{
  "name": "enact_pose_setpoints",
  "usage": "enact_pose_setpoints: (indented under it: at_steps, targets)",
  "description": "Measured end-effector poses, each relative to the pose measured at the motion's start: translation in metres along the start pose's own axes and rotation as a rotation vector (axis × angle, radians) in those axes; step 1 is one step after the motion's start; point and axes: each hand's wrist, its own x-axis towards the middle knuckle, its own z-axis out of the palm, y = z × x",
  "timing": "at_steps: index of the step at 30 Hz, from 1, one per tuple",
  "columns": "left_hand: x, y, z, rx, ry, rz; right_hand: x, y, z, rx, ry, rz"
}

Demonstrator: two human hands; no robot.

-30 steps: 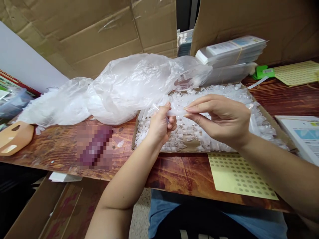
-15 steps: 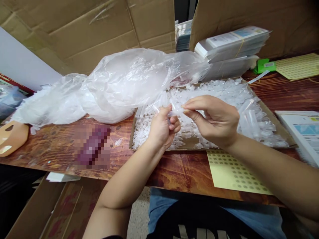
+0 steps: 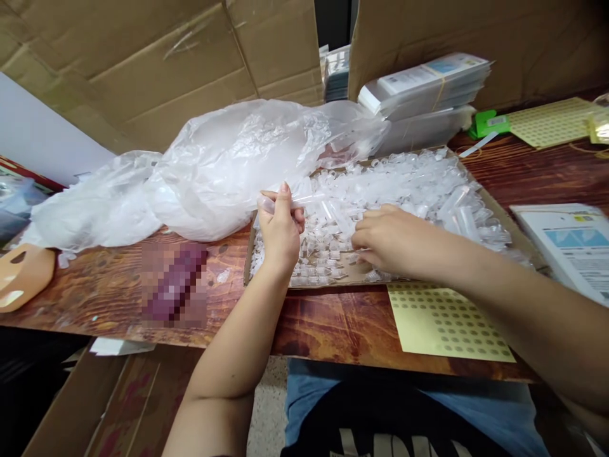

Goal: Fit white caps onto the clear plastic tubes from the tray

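1. My left hand is raised just over the left end of the cardboard tray, fingers curled and pinching a clear plastic tube that lies level, its rounded end pointing left.
2. My right hand is down in the tray, palm down, fingers bent into the heap of small clear caps; I cannot tell whether it has gripped one.
3. The tray sits on the wooden tabletop, filled with caps at the near left and more clear tubes toward the right.
4. A crumpled clear plastic bag lies just behind and left of the tray, its edge touching it.
5. A yellow sticker sheet lies on the tabletop in front of the tray, under my right forearm.
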Motion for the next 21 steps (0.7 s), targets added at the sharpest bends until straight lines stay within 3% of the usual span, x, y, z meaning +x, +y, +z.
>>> enact_pose_setpoints:
  at_steps: [3,15,19,21]
  targets:
    - [-0.001,-0.003,0.001,-0.008,-0.017,-0.017,0.005,-0.01,0.013,-0.082,-0.096,0.027]
    - [-0.003,-0.005,0.001,0.017,-0.086,-0.078,0.018,-0.033,0.02,0.009,-0.14,-0.02]
    - [-0.003,-0.003,0.001,-0.004,-0.079,-0.066,0.015,-0.024,0.016,0.077,-0.068,-0.007]
    - [-0.004,-0.001,0.001,0.013,-0.065,-0.082,0.009,-0.011,0.008,0.19,0.068,0.034]
